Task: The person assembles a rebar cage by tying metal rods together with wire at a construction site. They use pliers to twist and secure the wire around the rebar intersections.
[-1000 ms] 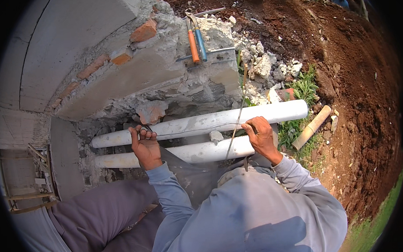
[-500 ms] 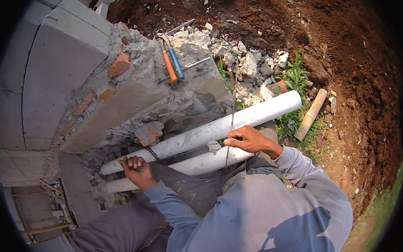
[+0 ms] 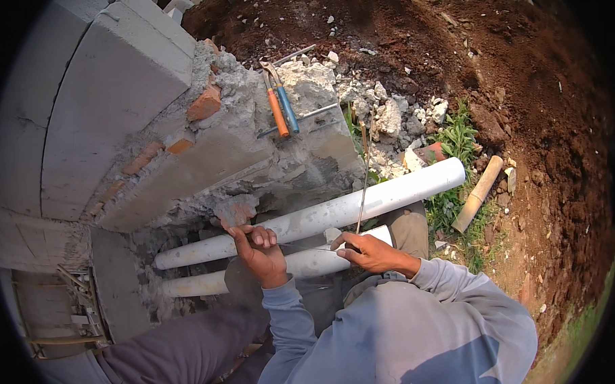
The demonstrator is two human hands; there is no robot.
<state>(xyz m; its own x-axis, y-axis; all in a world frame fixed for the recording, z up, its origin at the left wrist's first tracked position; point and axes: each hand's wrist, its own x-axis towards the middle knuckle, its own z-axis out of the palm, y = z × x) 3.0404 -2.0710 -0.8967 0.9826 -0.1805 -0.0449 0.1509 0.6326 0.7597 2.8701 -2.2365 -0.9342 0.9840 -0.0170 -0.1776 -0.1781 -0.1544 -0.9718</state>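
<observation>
Two white plastic pipes lie side by side in front of me, the upper pipe [image 3: 409, 188] longer to the right than the lower pipe [image 3: 310, 262]. My right hand [image 3: 372, 252] is closed in a pinch above the lower pipe's right end, on a thin wire [image 3: 365, 190] whose long end rises across the upper pipe. From there a thin stretch of the same wire, as far as I can see, runs left to my left hand [image 3: 261, 256]. That hand is raised over the pipes, its fingers curled around the wire.
Pincers [image 3: 281, 105] with an orange and a blue handle lie on the broken concrete ledge [image 3: 319, 147]. Grey block wall [image 3: 115, 111] stands at left. Rubble [image 3: 389, 118], green weeds [image 3: 458, 136] and a bamboo piece [image 3: 477, 194] lie beyond the pipes' right ends, near reddish soil [image 3: 542, 116].
My left hand has moved right, away from the dark band on the upper pipe, and turned upward. My right hand has shifted slightly left and down; wire now stretches between them.
</observation>
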